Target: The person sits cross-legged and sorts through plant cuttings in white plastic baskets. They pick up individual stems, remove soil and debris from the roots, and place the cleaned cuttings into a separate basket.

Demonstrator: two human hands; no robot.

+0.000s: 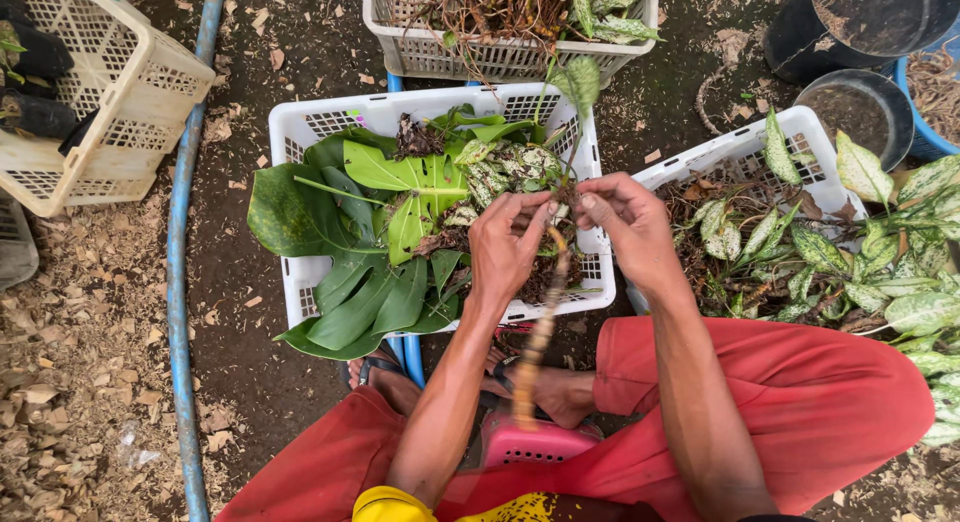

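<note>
Both hands work a single plant cutting (560,197) held over the middle white crate (300,282). L hand (507,244): fingers pinched narrow on the cutting's base, at the root clump. R hand (628,222): thumb & fingertips closed on the same base, just beside the L fingers. Long tan root (538,332) hangs down from the grip twd the pink stool (530,444). The cutting's stem rises to a speckled leaf (580,82). Middle crate holds broad green split leaves (400,182). R-side crate (740,147) holds speckled variegated plants (810,252). Blue hose (180,282) runs along the ground at L
</note>
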